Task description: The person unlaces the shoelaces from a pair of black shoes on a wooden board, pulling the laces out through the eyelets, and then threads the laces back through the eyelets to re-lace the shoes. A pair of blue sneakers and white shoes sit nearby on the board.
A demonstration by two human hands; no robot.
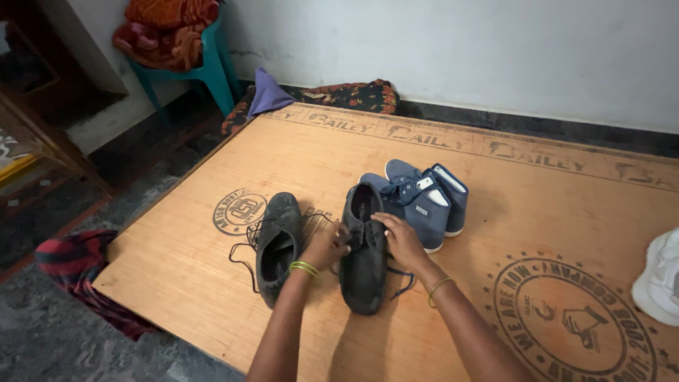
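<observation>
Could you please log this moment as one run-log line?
left hand: on black shoe laces | right hand: same shoe | other black shoe: left, untouched | blue shoes: behind | surface: wooden board

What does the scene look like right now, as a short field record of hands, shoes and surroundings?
left hand: left hand on the laces of a dark grey lace-up shoe, green bangles on the wrist
right hand: right hand on the same shoe's lace area, thin bangle on the wrist
second shoe: matching dark grey shoe to its left, laces loose on the board
other shoes: pair of blue canvas high-top shoes behind; white shoe at right edge
surface: printed plywood board on the floor
nearby: teal plastic chair holding cloth
</observation>
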